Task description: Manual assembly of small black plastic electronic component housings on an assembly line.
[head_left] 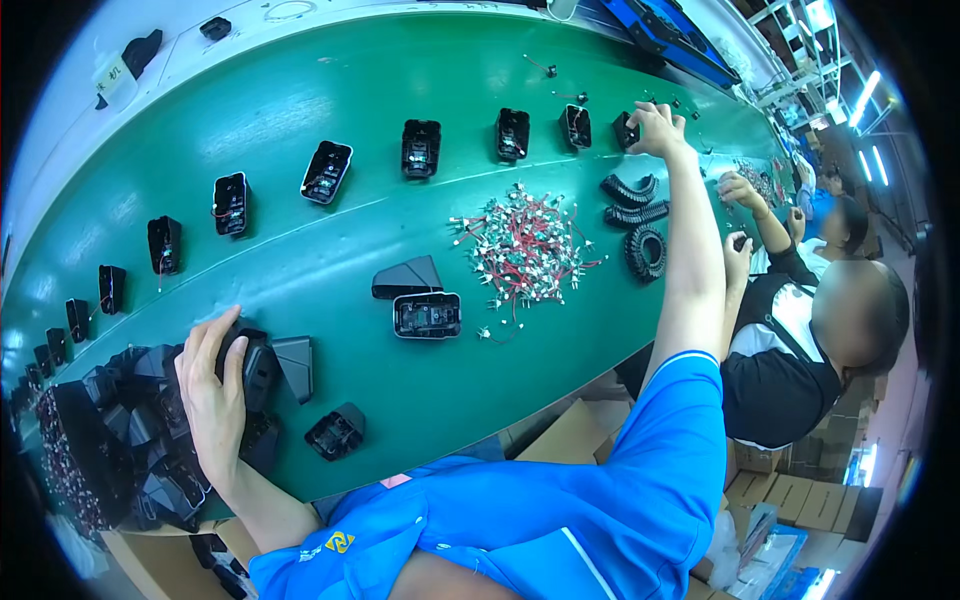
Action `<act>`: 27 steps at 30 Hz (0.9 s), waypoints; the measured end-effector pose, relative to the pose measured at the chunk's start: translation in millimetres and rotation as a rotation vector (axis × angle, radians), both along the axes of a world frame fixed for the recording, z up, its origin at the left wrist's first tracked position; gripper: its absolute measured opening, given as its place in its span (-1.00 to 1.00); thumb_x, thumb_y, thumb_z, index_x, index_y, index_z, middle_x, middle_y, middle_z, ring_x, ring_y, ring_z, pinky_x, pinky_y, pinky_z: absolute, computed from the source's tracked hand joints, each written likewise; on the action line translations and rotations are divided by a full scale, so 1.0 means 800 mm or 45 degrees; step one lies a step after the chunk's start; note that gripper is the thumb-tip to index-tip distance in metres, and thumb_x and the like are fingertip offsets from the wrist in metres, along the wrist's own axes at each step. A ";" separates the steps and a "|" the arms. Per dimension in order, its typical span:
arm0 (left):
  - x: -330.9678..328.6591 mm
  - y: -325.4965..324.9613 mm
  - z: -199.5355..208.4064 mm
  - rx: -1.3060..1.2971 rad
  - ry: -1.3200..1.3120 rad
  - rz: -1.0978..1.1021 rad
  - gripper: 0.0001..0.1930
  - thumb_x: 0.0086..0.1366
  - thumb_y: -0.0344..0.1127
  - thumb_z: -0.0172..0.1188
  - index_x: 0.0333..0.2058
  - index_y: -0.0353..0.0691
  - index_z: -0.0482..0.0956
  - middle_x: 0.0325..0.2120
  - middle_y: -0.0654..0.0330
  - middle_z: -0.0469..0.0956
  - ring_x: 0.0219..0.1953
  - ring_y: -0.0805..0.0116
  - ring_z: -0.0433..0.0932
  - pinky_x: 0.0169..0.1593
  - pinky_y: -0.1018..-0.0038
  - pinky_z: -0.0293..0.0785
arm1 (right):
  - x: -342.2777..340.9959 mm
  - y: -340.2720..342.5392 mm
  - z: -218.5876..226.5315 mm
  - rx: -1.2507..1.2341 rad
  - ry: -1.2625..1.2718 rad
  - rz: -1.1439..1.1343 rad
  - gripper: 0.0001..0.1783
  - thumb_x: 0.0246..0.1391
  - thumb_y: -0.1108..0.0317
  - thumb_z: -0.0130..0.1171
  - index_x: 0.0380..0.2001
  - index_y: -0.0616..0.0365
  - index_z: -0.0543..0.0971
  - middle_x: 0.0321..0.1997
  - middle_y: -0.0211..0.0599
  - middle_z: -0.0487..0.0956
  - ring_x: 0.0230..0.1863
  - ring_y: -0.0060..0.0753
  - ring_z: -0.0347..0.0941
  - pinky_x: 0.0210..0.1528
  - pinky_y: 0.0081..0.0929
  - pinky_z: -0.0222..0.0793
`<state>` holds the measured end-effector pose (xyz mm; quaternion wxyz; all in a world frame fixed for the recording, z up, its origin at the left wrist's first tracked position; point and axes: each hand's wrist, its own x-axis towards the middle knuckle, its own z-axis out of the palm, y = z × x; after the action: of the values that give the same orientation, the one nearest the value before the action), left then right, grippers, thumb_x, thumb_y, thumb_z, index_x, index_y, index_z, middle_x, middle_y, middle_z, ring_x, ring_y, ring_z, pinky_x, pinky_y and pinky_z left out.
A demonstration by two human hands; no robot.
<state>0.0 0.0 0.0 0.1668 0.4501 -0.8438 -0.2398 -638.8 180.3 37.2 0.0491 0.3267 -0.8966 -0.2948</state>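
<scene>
Gripping end case with right hand, narrow grip, at right of row, toward worktop's far edge. Clasping second case with left hand, wider grip, by heap at near edge, left. Already laid out: long row of open cases. Apparently left: heap, wired parts mid-worktop, black hoses right of them. Judged well along, unfinished.

I've got a long green table on my feed, a row of open black housings along it, a heap of red-wired white connectors mid-table, ribbed black coils beside that, plus loose black shells nearer the front
</scene>
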 end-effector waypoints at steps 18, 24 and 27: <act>-0.002 0.013 0.010 0.916 1.730 0.020 -0.54 0.56 -0.21 -0.14 0.26 -0.42 0.29 -0.16 -0.04 0.56 -0.55 0.43 0.51 -0.56 0.63 0.35 | -0.038 -0.107 -0.064 -0.292 0.061 0.382 -0.73 0.10 0.11 0.13 -0.25 -0.11 0.73 -0.20 -0.28 0.72 -0.12 -0.06 0.60 0.07 -0.06 0.30; 0.000 0.019 0.002 1.576 2.179 -0.251 -0.52 0.57 -0.15 -0.27 0.26 -0.38 0.29 -0.11 -0.07 0.53 -0.51 0.46 0.47 -0.57 0.66 0.31 | 0.017 -0.080 -0.018 -0.868 -0.095 0.207 -0.76 0.07 0.20 0.30 -0.24 0.04 0.76 -0.23 -0.30 0.74 -0.22 -0.26 0.65 -0.06 -0.41 0.45; 0.004 0.017 -0.009 1.589 2.246 -0.291 -0.53 0.57 -0.16 -0.28 0.26 -0.36 0.29 -0.10 -0.07 0.52 -0.42 0.42 0.51 -0.46 0.62 0.41 | 0.110 -0.086 0.009 -1.225 -0.336 0.396 -0.80 0.08 0.26 0.32 -0.24 0.06 0.75 -0.24 -0.33 0.74 -0.24 -0.37 0.64 -0.08 -0.48 0.46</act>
<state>3.0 13.9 -6.8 0.4328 0.0436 -0.1928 -0.8795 -550.7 111.3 44.6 0.1236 0.4310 -0.8700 0.2050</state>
